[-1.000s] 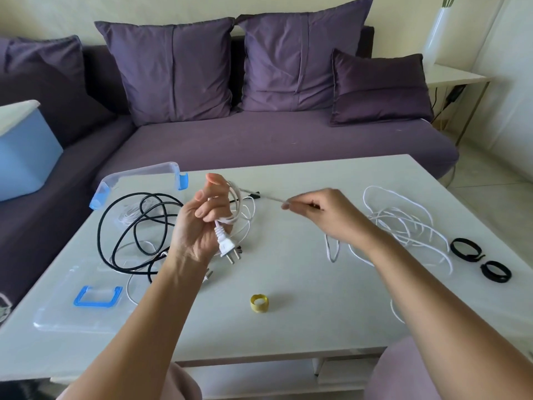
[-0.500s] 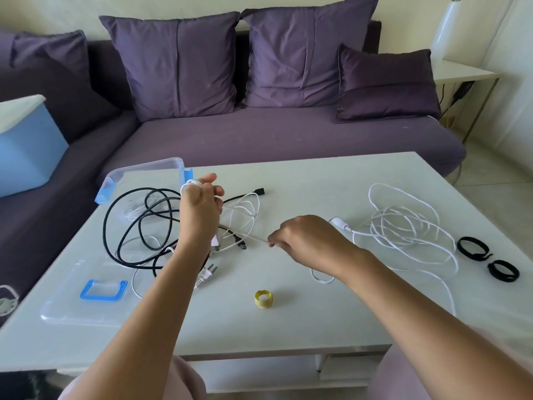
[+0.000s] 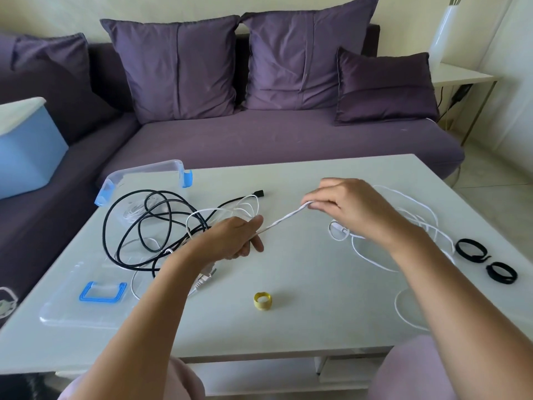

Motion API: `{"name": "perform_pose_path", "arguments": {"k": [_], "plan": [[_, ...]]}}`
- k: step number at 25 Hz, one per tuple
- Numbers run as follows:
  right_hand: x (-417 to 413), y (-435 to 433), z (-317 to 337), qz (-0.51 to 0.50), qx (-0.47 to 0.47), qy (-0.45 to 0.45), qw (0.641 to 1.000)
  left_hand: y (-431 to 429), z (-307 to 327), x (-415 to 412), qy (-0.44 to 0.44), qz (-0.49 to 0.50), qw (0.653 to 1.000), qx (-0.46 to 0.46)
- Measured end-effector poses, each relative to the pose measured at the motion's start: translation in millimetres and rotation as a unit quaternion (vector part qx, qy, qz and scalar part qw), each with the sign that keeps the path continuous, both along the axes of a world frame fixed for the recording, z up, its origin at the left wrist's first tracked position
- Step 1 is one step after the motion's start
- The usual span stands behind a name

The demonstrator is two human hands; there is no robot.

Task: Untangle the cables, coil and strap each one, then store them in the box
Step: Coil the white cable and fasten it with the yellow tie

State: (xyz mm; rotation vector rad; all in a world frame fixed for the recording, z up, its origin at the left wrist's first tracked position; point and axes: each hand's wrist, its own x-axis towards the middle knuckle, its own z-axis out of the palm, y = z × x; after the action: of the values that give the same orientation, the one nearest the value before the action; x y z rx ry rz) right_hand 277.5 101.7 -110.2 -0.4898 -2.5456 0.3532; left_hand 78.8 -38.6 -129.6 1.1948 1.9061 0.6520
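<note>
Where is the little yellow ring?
In the head view the yellow ring lies by itself on the white table, near the front edge. It sits between the person's two forearms, a little nearer the camera than the left hand.

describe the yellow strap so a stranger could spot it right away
Start at the white table in front of the purple sofa. Near the middle of its front edge lies the yellow strap, a small roll. It is the only yellow one; the black straps sit at the right edge.

Right hand (image 3: 343, 206) higher on white cable (image 3: 284, 220)
</note>
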Motion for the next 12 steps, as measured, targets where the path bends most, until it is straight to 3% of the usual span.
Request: {"name": "perform_pose_path", "arguments": {"k": [2,4,6,8,9,12], "plan": [[8,13,0,-0.049,0.039,0.012,0.998,-7,9,-1,-0.112,-0.074,0.990,-0.041],[15,26,-1,-0.108,0.061,0.068,0.990,-16,17,-6,-0.230,-0.166,0.957,-0.065],[22,34,-1,-0.157,-0.014,0.106,0.982,-19,19,-14,-0.416,-0.236,0.875,-0.075],[25,36,3,-0.147,-0.170,0.102,0.969,-15,16,-24,-0.619,-0.267,0.736,-0.071],[26,35,5,-0.134,-0.241,0.104,0.956,-13,15,-27,-0.676,-0.261,0.687,-0.059],[26,31,10,-0.105,-0.325,0.103,0.934,-15,15,-32,-0.741,-0.218,0.634,0.041]]}}
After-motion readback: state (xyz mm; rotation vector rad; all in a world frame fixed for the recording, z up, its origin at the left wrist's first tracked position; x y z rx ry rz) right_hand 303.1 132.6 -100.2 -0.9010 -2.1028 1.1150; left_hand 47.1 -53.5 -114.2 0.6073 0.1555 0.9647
